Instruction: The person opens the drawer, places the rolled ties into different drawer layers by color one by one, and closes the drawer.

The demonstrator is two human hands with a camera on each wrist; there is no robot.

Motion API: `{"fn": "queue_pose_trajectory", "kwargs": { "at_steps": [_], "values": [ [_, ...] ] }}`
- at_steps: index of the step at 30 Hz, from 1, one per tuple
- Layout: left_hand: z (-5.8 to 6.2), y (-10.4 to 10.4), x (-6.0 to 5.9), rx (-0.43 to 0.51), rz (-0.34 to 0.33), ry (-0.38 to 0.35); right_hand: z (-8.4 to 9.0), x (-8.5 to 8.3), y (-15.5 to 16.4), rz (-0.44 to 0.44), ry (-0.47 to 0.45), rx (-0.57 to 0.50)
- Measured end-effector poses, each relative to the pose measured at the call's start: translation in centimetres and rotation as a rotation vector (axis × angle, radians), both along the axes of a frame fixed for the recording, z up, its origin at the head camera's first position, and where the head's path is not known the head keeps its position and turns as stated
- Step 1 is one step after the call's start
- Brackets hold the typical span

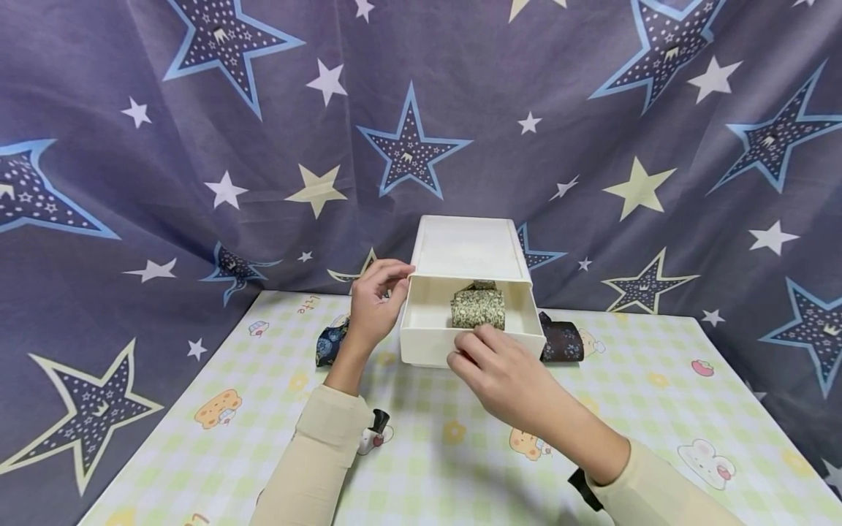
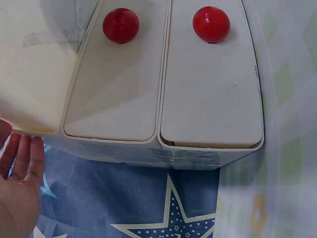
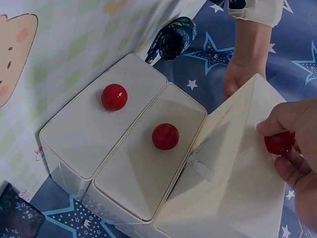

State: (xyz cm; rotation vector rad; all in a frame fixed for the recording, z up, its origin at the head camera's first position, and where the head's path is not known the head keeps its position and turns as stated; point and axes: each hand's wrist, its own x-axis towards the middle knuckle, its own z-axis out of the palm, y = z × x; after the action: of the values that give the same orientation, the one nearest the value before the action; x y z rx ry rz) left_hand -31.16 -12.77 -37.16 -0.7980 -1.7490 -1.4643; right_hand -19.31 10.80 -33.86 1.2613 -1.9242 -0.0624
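**Top drawer drawn out by its red knob, other hand bracing the cabinet**

A small cream plastic drawer cabinet stands at the far edge of the table, against a star-printed backdrop cloth. Its top drawer is pulled out toward the person. Inside lies a rolled cloth with a green floral print.

The right hand is at the drawer's front; in the right wrist view its thumb and fingers pinch the red knob, so the grip is closed on that knob. The left hand rests on the cabinet's left upper corner, fingers bent over the edge, steadying it rather than clasping anything; in the left wrist view its fingers lie straight.

Two lower drawers are closed, each with its own red knob.

A dark blue rolled cloth lies on the table just left of the cabinet, and a dark brown one just right of it.

The drawer looks light, stiff and smooth-walled, likely to slide freely, and the whole cabinet could shift with it. The knob is the natural hold, small and round, so a firm pinch seems called for. The roll inside is soft and would give under the fingers.
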Motion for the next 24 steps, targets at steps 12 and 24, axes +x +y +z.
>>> {"fn": "queue_pose_trajectory", "kwargs": {
  "at_steps": [12, 24],
  "values": [
    [2.2, 0.6, 2.6, 0.002, -0.009, 0.001, 0.1, -0.7, 0.0, -0.002, -0.018, -0.006],
    [2.3, 0.5, 2.6, 0.002, -0.015, 0.001, 0.1, -1.6, 0.1, -0.007, -0.026, 0.012]
  ]
}}
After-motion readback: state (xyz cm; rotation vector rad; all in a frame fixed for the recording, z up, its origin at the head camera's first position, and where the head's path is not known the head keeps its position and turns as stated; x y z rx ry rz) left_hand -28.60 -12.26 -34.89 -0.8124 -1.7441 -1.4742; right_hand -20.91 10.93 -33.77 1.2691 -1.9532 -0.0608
